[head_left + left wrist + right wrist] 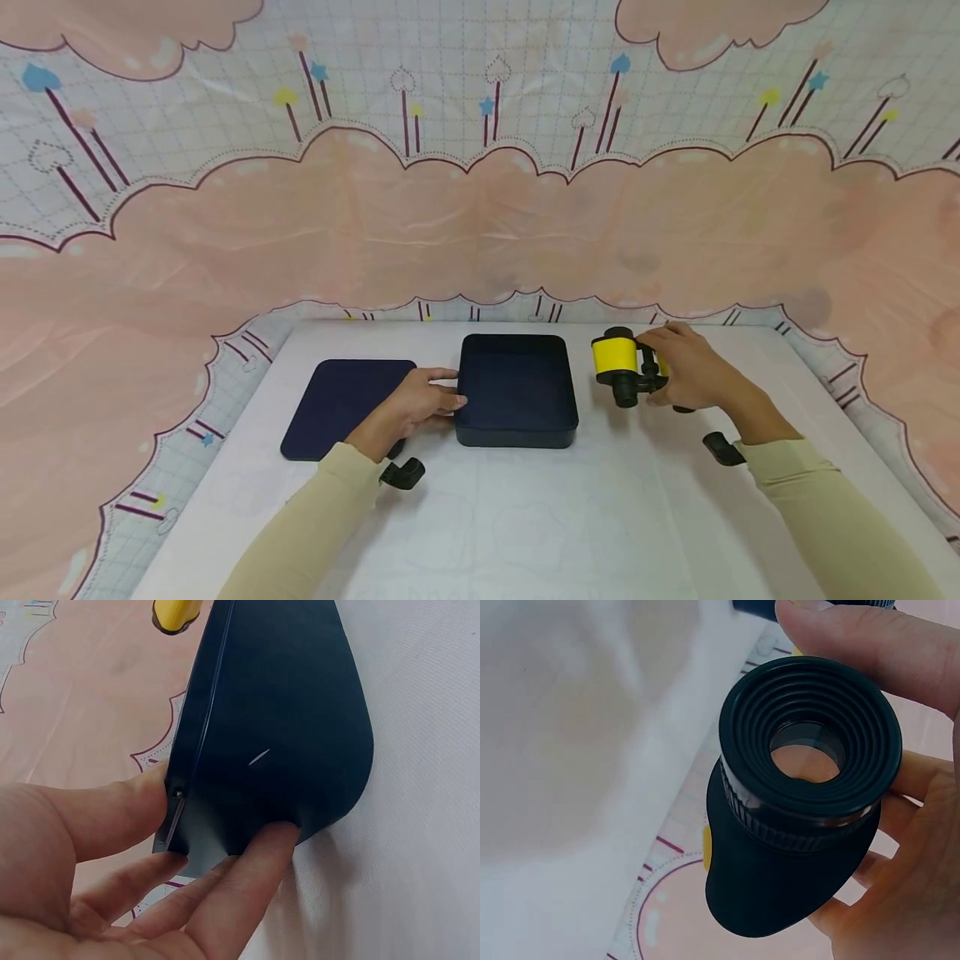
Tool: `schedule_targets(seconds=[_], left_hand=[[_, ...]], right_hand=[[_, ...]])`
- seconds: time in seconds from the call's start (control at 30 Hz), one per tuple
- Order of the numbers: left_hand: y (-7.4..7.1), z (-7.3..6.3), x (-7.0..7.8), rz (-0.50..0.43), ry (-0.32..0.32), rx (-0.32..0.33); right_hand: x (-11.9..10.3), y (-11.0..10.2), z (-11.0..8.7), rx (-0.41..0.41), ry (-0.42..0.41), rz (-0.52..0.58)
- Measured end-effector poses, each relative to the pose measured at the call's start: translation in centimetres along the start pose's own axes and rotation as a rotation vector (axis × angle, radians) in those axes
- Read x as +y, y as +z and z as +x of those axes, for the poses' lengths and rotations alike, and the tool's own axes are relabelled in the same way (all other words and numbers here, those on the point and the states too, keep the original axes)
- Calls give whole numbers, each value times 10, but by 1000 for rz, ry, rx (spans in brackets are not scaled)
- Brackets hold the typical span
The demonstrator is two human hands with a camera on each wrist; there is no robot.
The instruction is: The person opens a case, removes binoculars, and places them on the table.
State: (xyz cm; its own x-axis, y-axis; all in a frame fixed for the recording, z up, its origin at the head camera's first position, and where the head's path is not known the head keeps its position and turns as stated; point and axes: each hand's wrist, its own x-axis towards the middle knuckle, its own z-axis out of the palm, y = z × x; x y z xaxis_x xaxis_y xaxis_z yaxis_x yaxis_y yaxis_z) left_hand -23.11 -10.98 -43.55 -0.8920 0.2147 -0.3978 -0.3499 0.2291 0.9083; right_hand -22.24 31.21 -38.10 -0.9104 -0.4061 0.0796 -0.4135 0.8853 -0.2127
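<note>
My right hand grips yellow-and-black binoculars by their right barrel, beside the box's right side. In the right wrist view, a black ribbed eyepiece faces the camera, with the thumb and fingers around the far barrel side. My left hand holds the left wall of an open dark navy box; in the left wrist view its thumb meets the rim and its fingertips rest on the outer wall. The box's inside shows nothing in it.
A flat dark navy lid lies left of the box, partly under my left wrist. Both stand on a white table. Behind it hangs a patterned pink-and-white cloth. Black cameras are strapped at both wrists.
</note>
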Motion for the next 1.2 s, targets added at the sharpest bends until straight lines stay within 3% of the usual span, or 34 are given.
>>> schedule_targets(seconds=[0.53, 1.2], left_hand=[[-1, 0, 0, -1, 2, 7], [0, -1, 2, -6, -2, 3]], right_hand=[[4, 3, -6, -19, 53, 30], [10, 19, -8, -19, 60, 51]])
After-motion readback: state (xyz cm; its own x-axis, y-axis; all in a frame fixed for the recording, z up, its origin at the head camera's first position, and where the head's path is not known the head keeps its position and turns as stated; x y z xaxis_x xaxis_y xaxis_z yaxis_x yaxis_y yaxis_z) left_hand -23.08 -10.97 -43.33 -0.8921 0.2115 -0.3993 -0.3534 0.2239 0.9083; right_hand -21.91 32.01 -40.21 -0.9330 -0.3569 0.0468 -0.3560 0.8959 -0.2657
